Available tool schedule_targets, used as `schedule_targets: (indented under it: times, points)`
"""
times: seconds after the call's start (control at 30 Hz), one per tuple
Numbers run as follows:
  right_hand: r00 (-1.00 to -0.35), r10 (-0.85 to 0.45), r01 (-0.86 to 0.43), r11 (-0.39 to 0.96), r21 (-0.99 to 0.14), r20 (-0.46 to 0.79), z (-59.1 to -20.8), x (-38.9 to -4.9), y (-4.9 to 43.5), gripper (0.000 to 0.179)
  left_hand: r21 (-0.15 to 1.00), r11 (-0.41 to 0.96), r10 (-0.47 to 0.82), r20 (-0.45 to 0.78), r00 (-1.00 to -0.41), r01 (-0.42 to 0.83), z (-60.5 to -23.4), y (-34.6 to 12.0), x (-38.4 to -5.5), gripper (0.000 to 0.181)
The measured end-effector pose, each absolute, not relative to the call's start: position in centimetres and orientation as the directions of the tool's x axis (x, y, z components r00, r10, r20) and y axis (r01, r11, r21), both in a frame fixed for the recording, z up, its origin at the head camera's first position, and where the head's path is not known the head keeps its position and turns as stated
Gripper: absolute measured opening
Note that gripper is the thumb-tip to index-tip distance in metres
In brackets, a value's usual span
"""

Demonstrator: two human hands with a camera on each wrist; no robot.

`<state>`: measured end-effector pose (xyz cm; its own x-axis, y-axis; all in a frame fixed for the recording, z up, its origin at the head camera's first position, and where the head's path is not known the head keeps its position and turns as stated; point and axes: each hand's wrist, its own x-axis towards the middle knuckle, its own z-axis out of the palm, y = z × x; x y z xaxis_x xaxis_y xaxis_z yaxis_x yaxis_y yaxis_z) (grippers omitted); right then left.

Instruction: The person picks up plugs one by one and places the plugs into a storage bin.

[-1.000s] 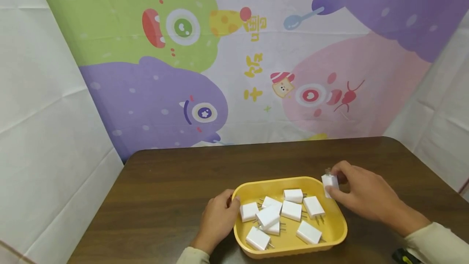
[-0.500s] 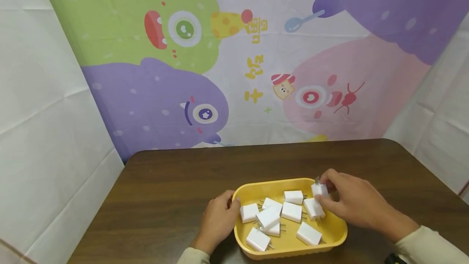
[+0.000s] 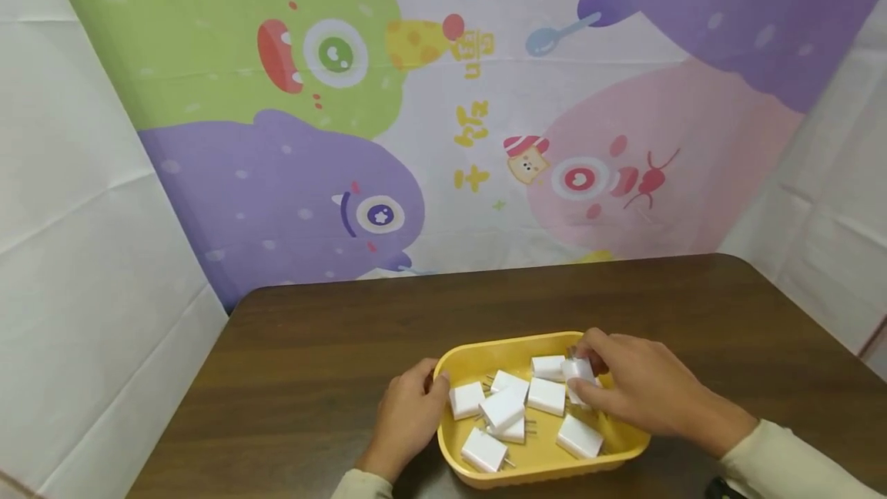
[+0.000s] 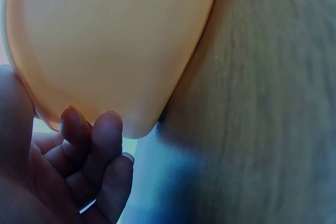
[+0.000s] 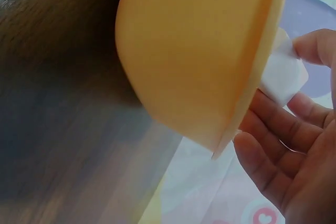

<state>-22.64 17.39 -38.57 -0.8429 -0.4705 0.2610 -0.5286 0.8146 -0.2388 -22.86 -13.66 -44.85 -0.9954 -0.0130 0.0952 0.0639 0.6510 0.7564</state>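
My left hand (image 3: 409, 416) grips the left end of a yellow plastic basin (image 3: 537, 450), thumb at the rim and fingers curled along the outer wall. In the left wrist view, its fingertips (image 4: 107, 129) lie against that wall. My right hand (image 3: 647, 385) pinches a white charger plug (image 3: 577, 370) between thumb and fingers, over the right part of the basin. From the right wrist view, this charger (image 5: 285, 72) shows just past the rim. Several more white chargers with metal prongs, such as one in front (image 3: 579, 437), lie loosely in the basin, some overlapping. One is partly hidden behind my right hand.
The basin stands near the front of a dark brown wooden table (image 3: 333, 345). A cartoon-printed cloth (image 3: 478, 229) hangs behind it, and white cloth walls (image 3: 104, 252) flank both sides. A dark band shows at the right sleeve (image 3: 721, 490).
My right hand has carried the pinched charger leftward and down, from the basin's right rim to over the chargers inside. My left hand keeps its grip on the basin.
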Motion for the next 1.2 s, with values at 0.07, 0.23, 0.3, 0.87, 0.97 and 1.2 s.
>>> schedule_targets:
  times: [0.07,0.23,0.3,0.87,0.97,1.2]
  points:
    - [-0.832,-0.488,-0.547,0.801,-0.242,0.264,-38.8,-22.6,17.0,0.028,0.753,0.655,-0.014,0.097,-0.995,0.064,-44.9,-13.7,-22.8,0.022]
    - [-0.814,-0.538,-0.579,0.778,-0.244,0.219,-39.5,-22.1,16.1,0.025,0.758,0.649,-0.008,0.091,-0.996,0.064,-44.9,-13.6,-22.8,0.022]
    - [-0.810,-0.548,-0.585,0.775,-0.240,0.208,-39.7,-21.9,15.8,0.024,0.761,0.646,-0.006,0.089,-0.996,0.065,-44.9,-13.6,-22.9,0.022]
    - [-0.796,-0.432,-0.553,0.805,-0.217,0.425,-39.8,-21.4,17.0,0.010,0.677,0.720,0.039,0.178,-0.983,0.151,-44.6,-14.6,-23.0,0.017]
    - [-0.857,-0.329,-0.448,0.855,-0.260,0.395,-39.5,-22.0,18.9,0.009,0.660,0.735,0.034,0.194,-0.980,0.156,-44.4,-15.3,-23.1,0.014]
    - [-0.951,-0.255,-0.307,0.854,-0.419,0.175,-40.2,-22.0,21.1,0.020,0.668,0.733,0.023,0.158,-0.987,0.124,-44.2,-16.4,-23.1,0.016]
